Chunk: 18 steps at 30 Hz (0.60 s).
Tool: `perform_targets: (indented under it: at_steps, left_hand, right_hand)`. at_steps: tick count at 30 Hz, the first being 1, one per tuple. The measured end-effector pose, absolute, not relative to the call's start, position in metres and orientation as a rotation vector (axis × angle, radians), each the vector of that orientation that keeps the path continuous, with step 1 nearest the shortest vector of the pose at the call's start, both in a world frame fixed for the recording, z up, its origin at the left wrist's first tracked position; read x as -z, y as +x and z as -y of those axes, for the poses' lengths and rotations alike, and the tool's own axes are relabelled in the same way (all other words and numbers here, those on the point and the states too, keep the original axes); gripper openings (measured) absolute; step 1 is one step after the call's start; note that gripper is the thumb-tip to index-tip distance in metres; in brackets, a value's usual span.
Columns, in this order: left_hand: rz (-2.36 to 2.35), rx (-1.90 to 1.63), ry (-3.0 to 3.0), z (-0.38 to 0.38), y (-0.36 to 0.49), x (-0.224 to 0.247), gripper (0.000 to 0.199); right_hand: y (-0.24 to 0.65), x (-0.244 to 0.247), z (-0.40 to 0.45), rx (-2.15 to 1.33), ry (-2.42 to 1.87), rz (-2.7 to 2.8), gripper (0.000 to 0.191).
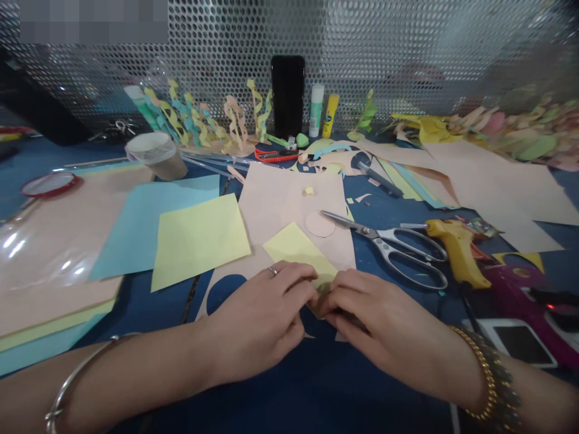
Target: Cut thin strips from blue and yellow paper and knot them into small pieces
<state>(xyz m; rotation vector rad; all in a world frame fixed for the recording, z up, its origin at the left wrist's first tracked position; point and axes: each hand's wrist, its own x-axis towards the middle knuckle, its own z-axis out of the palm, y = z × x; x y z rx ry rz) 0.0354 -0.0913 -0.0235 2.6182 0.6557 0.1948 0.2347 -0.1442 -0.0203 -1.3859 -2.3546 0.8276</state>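
Note:
Both hands meet at the near end of a small yellow paper piece (296, 244). My left hand (266, 310) has its fingers closed on the left side of that end, and my right hand (366, 307) pinches it from the right. The fingers partly cover the paper there, so any fold is hard to make out. Beneath lies a pale pink sheet (280, 193) with a round hole near my left hand. A pink paper circle (320, 223) rests on it, beside the tips of silver scissors (380, 238). A tiny yellow scrap (309, 191) sits farther back.
Yellow (199, 241) and blue sheets (136, 223) lie left, beside a plastic-covered paper stack (67, 241). A yellow glue gun (456, 250) lies right. A phone (288, 96), glue sticks (316, 111) and curled paper stems (210, 120) stand at the back before a perforated metal panel (362, 36).

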Motion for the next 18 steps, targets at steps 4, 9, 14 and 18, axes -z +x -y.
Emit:
perform_targets:
  at_steps: [4, 9, 14, 18]
  left_hand:
    - [-0.663, -0.221, 2.544, 0.0924, 0.0335, 0.0222, 0.023]
    - [-0.631, -0.286, 2.488, 0.0926, 0.0325, 0.0203, 0.017]
    - [-0.591, -0.33, 2.539, 0.0928, 0.0332, 0.0211, 0.019]
    - [-0.582, -0.358, 2.571, 0.0926, 0.0332, 0.0233, 0.02]
  right_hand:
    - [0.2353, 0.0202, 0.143, -0.849, -1.374, 2.33, 0.019]
    - [0.2345, 0.0182, 0.1431, -0.849, -1.413, 2.314, 0.014]
    - [0.234, 0.0174, 0.1433, -0.847, -1.41, 2.28, 0.019]
    - [0.2333, 0.0185, 0.143, -0.84, -1.421, 2.274, 0.018]
